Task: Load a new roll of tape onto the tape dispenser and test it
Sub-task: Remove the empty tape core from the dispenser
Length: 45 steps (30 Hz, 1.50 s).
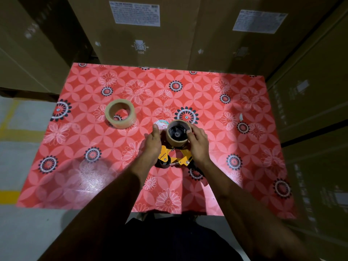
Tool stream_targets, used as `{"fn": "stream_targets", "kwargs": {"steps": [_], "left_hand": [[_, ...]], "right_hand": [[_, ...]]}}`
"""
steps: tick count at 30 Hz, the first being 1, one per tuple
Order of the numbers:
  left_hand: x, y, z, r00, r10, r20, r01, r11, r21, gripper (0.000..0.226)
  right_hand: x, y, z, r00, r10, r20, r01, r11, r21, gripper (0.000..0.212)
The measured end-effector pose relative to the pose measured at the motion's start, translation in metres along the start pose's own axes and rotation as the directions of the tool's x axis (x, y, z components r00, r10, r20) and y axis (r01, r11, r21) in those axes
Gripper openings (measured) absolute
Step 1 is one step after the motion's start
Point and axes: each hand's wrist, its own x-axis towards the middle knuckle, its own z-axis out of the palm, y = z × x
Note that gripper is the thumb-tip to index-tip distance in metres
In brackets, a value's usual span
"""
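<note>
I have the tape dispenser standing on the bench, roughly mid-bench and close to my body, so I look straight down into its hub. My left hand braces the yellow frame from the left, fingers curled against it with the thumb pointing up, keeping the thing from tipping. My right hand is wrapped round the brown cardboard core sitting on the black wheel, fingers closed on its right wall. By the look of it this is the spent core (hardly any tape on it that I can make out), so I judge it has to come off first.

The new roll lies flat up and to the left, well apart from the dispenser, an easy reach for my left hand. A small round label or disc peeks out just behind my left thumb; I cannot tell what it is.

There is open bench on every side. The near edge is close below my wrists, and cartons wall off the far side.
</note>
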Motion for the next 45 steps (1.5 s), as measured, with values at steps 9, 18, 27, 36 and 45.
{"fn": "stream_targets", "kwargs": {"steps": [9, 18, 27, 36, 45], "left_hand": [[-0.001, -0.001, -0.002, 1.000, 0.024, 0.015, -0.023, 0.999, -0.024, 0.112], [-0.007, -0.002, -0.003, 0.992, 0.108, 0.061, -0.097, 0.982, -0.160, 0.059], [-0.006, -0.002, -0.004, 0.973, 0.220, 0.074, -0.212, 0.972, -0.105, 0.054], [-0.010, 0.003, -0.003, 0.965, 0.250, 0.079, -0.239, 0.963, -0.123, 0.056], [0.000, -0.013, -0.032, 0.948, 0.300, 0.106, -0.314, 0.936, 0.158, 0.009]], "right_hand": [[0.000, 0.003, -0.003, 1.000, -0.017, 0.023, 0.016, 1.000, 0.014, 0.028], [-0.001, 0.003, -0.008, 0.998, 0.001, 0.069, -0.007, 0.996, 0.086, 0.040], [-0.006, -0.007, 0.000, 0.990, -0.136, 0.047, 0.142, 0.973, -0.179, 0.087], [-0.005, -0.013, -0.012, 0.997, 0.069, 0.019, -0.072, 0.963, 0.258, 0.077], [0.042, -0.010, -0.076, 0.975, 0.060, -0.215, -0.130, 0.936, -0.327, 0.094]]}}
